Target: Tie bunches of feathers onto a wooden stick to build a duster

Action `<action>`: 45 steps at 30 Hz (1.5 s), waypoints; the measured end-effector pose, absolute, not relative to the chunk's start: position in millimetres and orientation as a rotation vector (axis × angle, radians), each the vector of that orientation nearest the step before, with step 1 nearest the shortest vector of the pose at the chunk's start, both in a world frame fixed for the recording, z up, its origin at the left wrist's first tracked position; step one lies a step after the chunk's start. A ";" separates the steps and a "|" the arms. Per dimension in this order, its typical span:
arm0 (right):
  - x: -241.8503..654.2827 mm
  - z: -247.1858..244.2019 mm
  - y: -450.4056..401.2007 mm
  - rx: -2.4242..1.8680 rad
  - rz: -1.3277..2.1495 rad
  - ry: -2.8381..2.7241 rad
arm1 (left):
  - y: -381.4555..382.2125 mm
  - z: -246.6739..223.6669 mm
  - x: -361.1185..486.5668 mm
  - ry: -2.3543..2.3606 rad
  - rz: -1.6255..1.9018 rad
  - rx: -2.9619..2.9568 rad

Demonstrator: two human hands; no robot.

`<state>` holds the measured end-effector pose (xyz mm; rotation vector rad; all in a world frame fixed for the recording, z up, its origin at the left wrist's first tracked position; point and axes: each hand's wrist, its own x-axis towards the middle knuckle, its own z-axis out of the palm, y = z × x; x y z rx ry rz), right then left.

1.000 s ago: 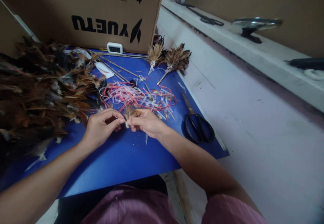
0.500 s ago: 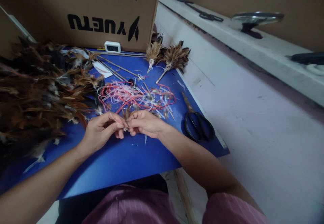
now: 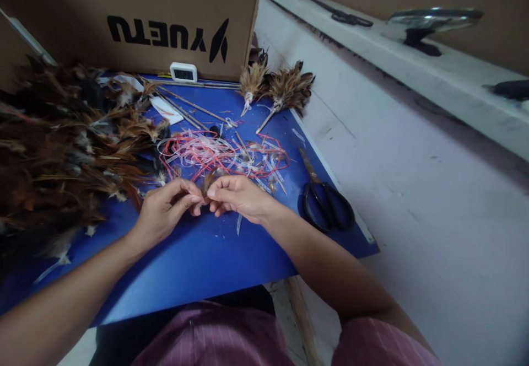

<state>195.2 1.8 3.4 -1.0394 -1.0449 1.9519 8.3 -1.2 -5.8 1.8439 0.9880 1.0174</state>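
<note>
My left hand [image 3: 169, 207] is closed in a pinch just in front of the tangle of string, its thumb and fingertips on the base of a small brown feather tuft [image 3: 209, 179]. Against it, my right hand [image 3: 239, 198] pinches the same tuft from the other side. The fingers cover most of the tuft's lower end. Right behind both hands lies a loose tangle of red string and clear plastic strips [image 3: 202, 154]. Black-handled scissors [image 3: 326, 203] rest to the right of my right hand. A large heap of brown and black feathers [image 3: 70, 156] spreads beside my left hand.
Two feather bundles [image 3: 291, 87] on sticks lie at the back right of the blue table [image 3: 173, 283]. Thin sticks [image 3: 194, 104] and a small white digital display [image 3: 183, 72] sit before a cardboard box [image 3: 165, 2]. A pale wall [image 3: 413, 217] borders the right edge.
The fingertips have shifted slightly, and the right hand's fingers look a little looser. Both hands stay at the feather tuft. The camera view has moved a little.
</note>
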 end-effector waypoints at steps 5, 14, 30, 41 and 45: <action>194.5 6.1 -0.8 -1.161 1.789 -1.224 | 1.2 -10.5 6.2 1.039 0.957 1.890; 193.7 6.4 -5.8 -1.231 1.579 -1.445 | 0.3 -15.8 8.3 1.073 0.944 1.701; 194.6 4.1 -12.3 -1.297 1.141 -1.782 | 0.3 -14.9 10.3 1.150 0.904 1.792; 203.2 0.9 -8.1 -1.362 0.706 -2.078 | 7.0 -13.1 10.1 1.172 0.762 1.551; 198.9 -0.9 -9.4 -1.412 0.645 -2.147 | 7.6 -9.3 9.8 1.222 0.697 1.572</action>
